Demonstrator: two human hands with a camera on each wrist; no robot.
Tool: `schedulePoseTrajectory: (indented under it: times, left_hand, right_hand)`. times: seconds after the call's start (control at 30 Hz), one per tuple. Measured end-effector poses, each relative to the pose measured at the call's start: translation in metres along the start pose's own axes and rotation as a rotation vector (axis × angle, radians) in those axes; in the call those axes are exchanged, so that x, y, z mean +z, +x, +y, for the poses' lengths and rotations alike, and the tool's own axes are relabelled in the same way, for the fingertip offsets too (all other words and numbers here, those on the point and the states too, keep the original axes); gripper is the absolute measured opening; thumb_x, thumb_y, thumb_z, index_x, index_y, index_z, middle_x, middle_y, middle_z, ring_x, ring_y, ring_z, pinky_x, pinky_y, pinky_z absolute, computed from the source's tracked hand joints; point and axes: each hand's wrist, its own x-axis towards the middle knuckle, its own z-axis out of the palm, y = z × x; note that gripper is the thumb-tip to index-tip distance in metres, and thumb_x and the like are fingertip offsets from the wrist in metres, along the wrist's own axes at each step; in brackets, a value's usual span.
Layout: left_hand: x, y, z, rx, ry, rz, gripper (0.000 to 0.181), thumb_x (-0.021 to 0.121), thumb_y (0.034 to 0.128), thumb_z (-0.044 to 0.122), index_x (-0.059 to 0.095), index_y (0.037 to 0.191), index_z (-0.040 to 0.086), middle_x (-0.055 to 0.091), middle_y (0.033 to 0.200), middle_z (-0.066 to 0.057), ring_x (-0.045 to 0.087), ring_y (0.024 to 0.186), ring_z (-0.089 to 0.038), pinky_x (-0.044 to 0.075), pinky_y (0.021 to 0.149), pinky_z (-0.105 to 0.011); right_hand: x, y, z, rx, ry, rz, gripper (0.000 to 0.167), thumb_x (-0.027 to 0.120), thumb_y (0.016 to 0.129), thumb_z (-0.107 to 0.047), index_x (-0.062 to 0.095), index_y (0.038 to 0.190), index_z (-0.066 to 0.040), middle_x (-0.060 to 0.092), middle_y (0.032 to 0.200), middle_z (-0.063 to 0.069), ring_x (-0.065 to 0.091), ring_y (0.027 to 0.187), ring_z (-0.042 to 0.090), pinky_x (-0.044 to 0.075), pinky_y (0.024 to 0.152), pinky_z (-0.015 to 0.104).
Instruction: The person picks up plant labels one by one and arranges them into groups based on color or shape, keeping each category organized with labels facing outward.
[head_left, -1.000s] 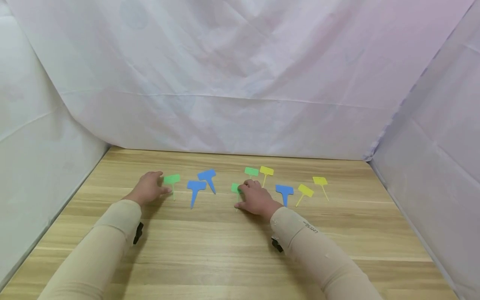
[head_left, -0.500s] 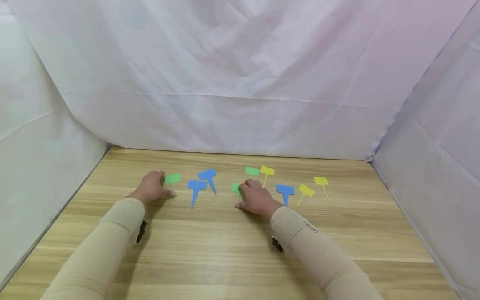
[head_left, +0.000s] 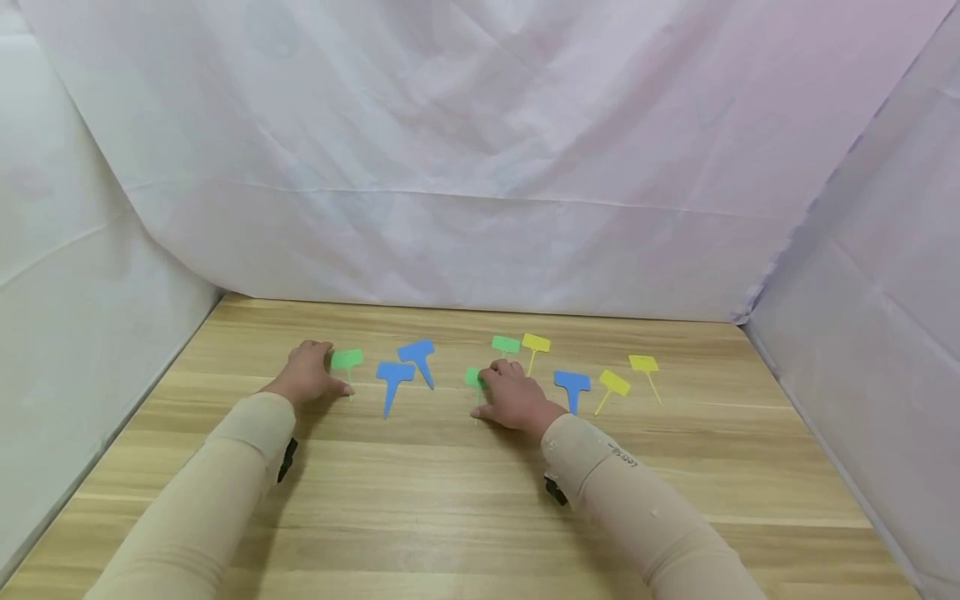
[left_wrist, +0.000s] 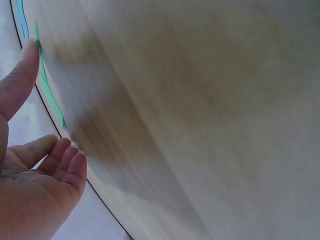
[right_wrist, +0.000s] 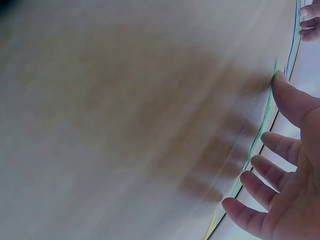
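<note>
At the left of the head view, my left hand point(head_left: 303, 375) rests beside a green T-shaped tag point(head_left: 347, 359). Its thumb touches the stem of this green tag point(left_wrist: 45, 82) in the left wrist view, while the other fingers bend loosely past the tag's end. Near the middle, my right hand point(head_left: 513, 395) lies over another green tag point(head_left: 472, 377), partly hiding it. In the right wrist view the thumb meets one end of that green tag point(right_wrist: 266, 112); the right hand's fingers point(right_wrist: 282, 145) are spread along it. Both tags lie flat on the wooden table point(head_left: 420, 517).
Two blue tags point(head_left: 395, 372) lie between the hands. Behind the right hand are a green tag point(head_left: 506, 343) and a yellow tag point(head_left: 536, 342). To its right lie a blue tag point(head_left: 572, 381) and two yellow tags point(head_left: 615, 382). White cloth point(head_left: 465, 250) hangs behind the table.
My left hand has shifted slightly right, bringing its thumb onto the green tag's stem. The right hand and the tags look unmoved.
</note>
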Motion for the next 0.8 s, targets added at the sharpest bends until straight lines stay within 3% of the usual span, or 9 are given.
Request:
schedulePoseTrajectory:
  times: [0.6, 0.8]
  left_hand:
    - [-0.0036, 0.0076, 0.0041, -0.052, 0.012, -0.053, 0.09, 0.083, 0.0758, 0.026, 0.033, 0.138, -0.016, 0.027, 0.139, -0.035, 0.03, 0.121, -0.049, 0.035, 0.101, -0.059]
    - [-0.0058, 0.0066, 0.0066, -0.033, 0.034, -0.054, 0.085, 0.084, 0.0751, 0.025, 0.038, 0.134, -0.016, 0.031, 0.135, -0.034, 0.033, 0.116, -0.047, 0.038, 0.096, -0.058]
  right_hand:
    - [-0.0011, 0.0006, -0.0015, 0.008, 0.007, -0.008, 0.064, 0.068, 0.088, -0.045, 0.05, 0.138, -0.008, 0.043, 0.14, 0.011, 0.039, 0.124, 0.029, 0.047, 0.093, 0.046]
    - [-0.0009, 0.0009, -0.0013, 0.012, 0.0, -0.011, 0.065, 0.068, 0.088, -0.045, 0.05, 0.138, -0.008, 0.043, 0.14, 0.011, 0.04, 0.123, 0.028, 0.047, 0.091, 0.045]
